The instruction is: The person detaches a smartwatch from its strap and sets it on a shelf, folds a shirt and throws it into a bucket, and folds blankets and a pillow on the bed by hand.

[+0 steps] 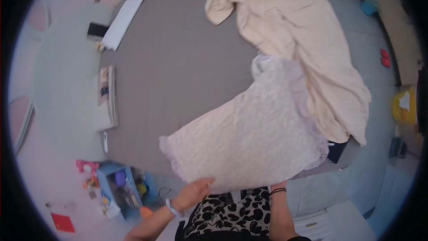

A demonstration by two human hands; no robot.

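Observation:
A pale, patterned cloth (245, 134) with lilac ruffled edges lies spread over the near part of the bed, its far right corner folded over. At its near left edge is my left hand (196, 193), fingers pressed together on the cloth. My right hand (279, 186) is at the near right edge, with its fingers hidden beneath the cloth. Beyond and to the right, a cream blanket (307, 31) lies rumpled on the grey-brown bed sheet (174, 62), touching the patterned cloth.
Along the bed's left side are a white board (124, 23), a dark box (97, 30) and folded fabric (107, 98). A blue shelf unit (118, 185) stands at lower left, a white drawer cabinet (339, 223) at lower right. A dark object (337, 151) lies near the bed's right edge.

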